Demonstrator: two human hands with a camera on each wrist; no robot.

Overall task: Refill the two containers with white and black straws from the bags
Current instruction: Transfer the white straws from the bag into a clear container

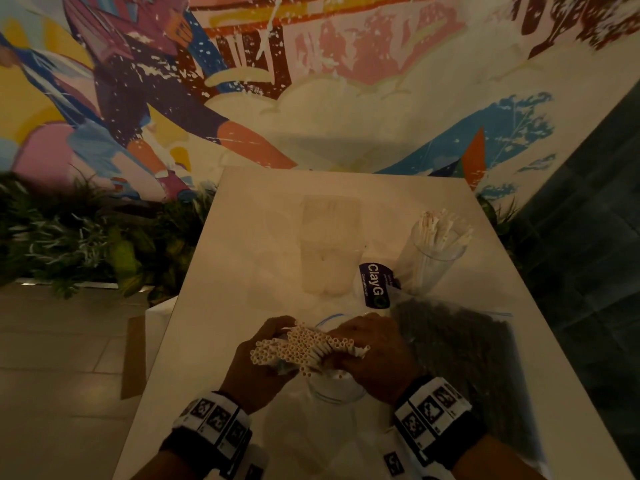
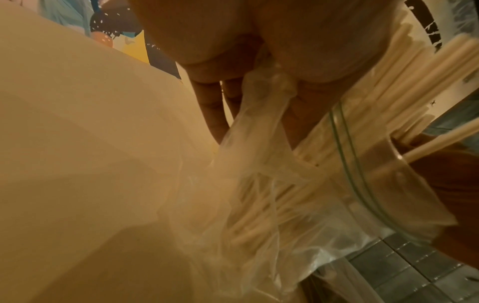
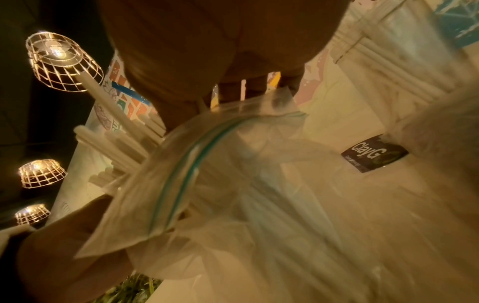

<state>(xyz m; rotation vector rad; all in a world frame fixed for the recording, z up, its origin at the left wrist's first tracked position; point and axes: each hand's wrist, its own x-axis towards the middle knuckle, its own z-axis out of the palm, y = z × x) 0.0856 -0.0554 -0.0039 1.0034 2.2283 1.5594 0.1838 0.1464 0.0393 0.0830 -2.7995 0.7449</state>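
Both my hands are on one bundle of white straws [image 1: 308, 346], held low over the near middle of the white counter [image 1: 221, 271]. Left hand [image 1: 263, 358] curls its fingers round the bundle's left side and pinches the clear zip bag [image 2: 259, 184] against it. Right hand [image 1: 374, 351] wraps the right side, fingers curled over the straws. In the left wrist view, the bag's mouth with its green zip line [image 2: 347, 164] sits round the straws, some still inside the plastic. A clear container [image 1: 334, 389] stands directly under the bundle, touching or not I cannot tell. Second clear container [image 1: 429, 258] with white straws stands upright at far right. A bag of black straws [image 1: 460, 358] lies flat, just right of my right hand. ClayGo sign [image 1: 375, 284] sits between the hands and the far container.
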